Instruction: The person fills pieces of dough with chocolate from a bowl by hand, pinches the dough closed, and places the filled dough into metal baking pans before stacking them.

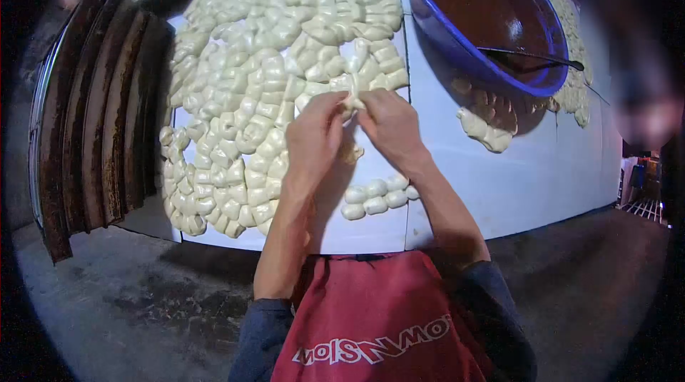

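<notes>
My left hand (318, 132) and my right hand (389, 124) meet over the white table, their fingers closed on a small piece of pale dough (352, 102) between them. Many glossy dough pieces (246, 107) lie packed together left of and beyond my hands. Nearer to me, between my forearms, several rounded dough pieces (375, 196) sit in two short rows. A small scrap of dough (351, 152) rests just below my fingers, partly shaded.
A blue basin (446, 29) of brown filling, with a dark-handled utensil (528, 57) across it, stands at the upper right. Flattened dough (484, 131) lies below it. Dark, rusty trays (96, 118) stand at the left. A blurred person (646, 89) is at the far right.
</notes>
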Tool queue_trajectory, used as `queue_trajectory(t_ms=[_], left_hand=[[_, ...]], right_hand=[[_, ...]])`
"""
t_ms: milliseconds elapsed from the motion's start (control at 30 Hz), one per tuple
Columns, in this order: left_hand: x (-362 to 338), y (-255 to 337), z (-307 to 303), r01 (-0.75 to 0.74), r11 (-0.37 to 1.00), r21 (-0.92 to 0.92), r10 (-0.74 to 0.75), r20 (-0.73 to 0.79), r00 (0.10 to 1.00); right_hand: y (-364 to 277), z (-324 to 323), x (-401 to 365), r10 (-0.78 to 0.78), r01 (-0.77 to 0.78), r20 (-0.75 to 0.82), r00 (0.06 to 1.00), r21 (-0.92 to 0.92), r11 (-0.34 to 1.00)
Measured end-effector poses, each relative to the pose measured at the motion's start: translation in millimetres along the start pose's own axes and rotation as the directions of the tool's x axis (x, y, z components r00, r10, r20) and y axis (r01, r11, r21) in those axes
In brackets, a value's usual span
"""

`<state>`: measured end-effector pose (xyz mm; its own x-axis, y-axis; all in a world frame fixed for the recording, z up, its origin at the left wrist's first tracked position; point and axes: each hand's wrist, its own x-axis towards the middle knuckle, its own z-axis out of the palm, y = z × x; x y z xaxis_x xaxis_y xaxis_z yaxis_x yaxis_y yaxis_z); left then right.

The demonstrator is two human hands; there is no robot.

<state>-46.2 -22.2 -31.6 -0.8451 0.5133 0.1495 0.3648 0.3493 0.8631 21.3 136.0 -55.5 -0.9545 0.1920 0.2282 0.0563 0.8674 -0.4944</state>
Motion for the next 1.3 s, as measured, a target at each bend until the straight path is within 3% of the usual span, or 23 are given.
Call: queue_trajectory(t_ms=[67,133,167,200,333,400,433,467,533,567,667,700,733,800,833,867,933,1000,1067,1100,1200,1233,1300], left_hand=[[8,2,9,-0.116,0.97,0.214,0.105,0.062,0.993],[11,-4,13,-0.261,0.896,0.36,0.208,0.18,0.962],[12,-11,17,-0.261,0.888,0.379,0.199,0.195,0.96],[13,-14,21,-0.265,0.879,0.395,0.193,0.214,0.958],[7,12,23,-0.264,0.944,0.199,0.234,0.162,0.959],[2,26,31,-0.242,0.97,-0.03,0.239,0.313,0.919],[-2,38,36,0.164,0.952,-0.258,-0.008,0.515,0.857],[-3,40,38,0.336,0.89,-0.308,-0.095,0.595,0.798],[5,53,31,0.354,0.914,-0.198,-0.17,0.605,0.778],[1,40,39,0.322,0.907,-0.271,-0.12,0.568,0.815],[-3,35,48,0.362,0.827,-0.43,-0.095,0.528,0.844],[-3,43,48,0.395,0.799,-0.454,-0.121,0.522,0.844],[-1,57,53,0.29,0.881,-0.374,-0.123,0.411,0.903],[2,61,81,-0.173,0.865,-0.471,0.203,0.013,0.979],[2,76,84,-0.159,0.867,-0.473,0.186,0.01,0.983],[-5,90,97,-0.041,0.697,-0.716,0.116,0.055,0.992],[-4,87,122,-0.326,0.584,-0.743,0.29,-0.184,0.939],[-5,99,135,-0.122,0.481,-0.868,0.145,-0.059,0.988],[-1,106,143,-0.002,0.401,-0.916,0.083,0.035,0.996],[2,99,151,-0.075,0.44,-0.895,0.173,0.002,0.985],[-8,99,140,0.403,0.382,-0.831,-0.048,0.418,0.907],[-8,96,129,0.356,0.608,-0.71,-0.061,0.406,0.912],[-7,82,118,0.42,0.649,-0.634,-0.131,0.451,0.883]], right_hand=[[6,-6,-6,0.105,-0.091,-0.065,0.992,0.19,0.977],[23,-9,-25,0.427,-0.432,0.181,0.886,0.657,0.618],[27,-24,-37,0.484,-0.484,0.263,0.835,0.77,0.416],[23,-44,-45,0.521,-0.508,0.352,0.777,0.84,0.191],[16,-66,-71,0.524,-0.377,0.344,0.779,0.925,-0.047],[7,-72,-73,0.488,-0.422,0.414,0.768,0.901,-0.1],[11,-65,-78,0.495,-0.438,0.4,0.771,0.898,-0.043],[16,-58,-81,0.5,-0.449,0.382,0.777,0.893,0.015],[12,-68,-75,0.56,-0.502,0.385,0.734,0.862,0.065],[13,-71,-76,0.602,-0.533,0.367,0.709,0.838,0.117],[20,-65,-80,0.601,-0.35,0.08,0.795,0.87,0.347],[19,-68,-78,0.593,-0.28,0.076,0.802,0.924,0.261],[17,-74,-74,0.633,-0.364,0.096,0.768,0.88,0.307],[4,-79,-64,0.577,-0.18,-0.11,0.809,0.889,0.422],[-11,-94,-56,0.616,-0.203,0.057,0.785,0.964,0.17],[-16,-102,-55,0.581,-0.141,0.101,0.808,0.99,0.025],[-23,-116,-52,0.483,-0.038,0.173,0.858,0.96,-0.276],[-23,-139,-42,0.449,-0.04,0.19,0.873,0.946,-0.322],[-12,-156,-30,0.408,-0.138,0.235,0.882,0.958,-0.252],[2,-157,-21,0.436,-0.106,0.154,0.887,0.985,-0.133],[45,-184,21,0.474,-0.102,-0.018,0.88,0.968,0.227],[61,-197,34,0.468,-0.219,0.033,0.883,0.911,0.349],[105,-206,61,0.373,-0.351,0.094,0.923,0.6,0.719]])
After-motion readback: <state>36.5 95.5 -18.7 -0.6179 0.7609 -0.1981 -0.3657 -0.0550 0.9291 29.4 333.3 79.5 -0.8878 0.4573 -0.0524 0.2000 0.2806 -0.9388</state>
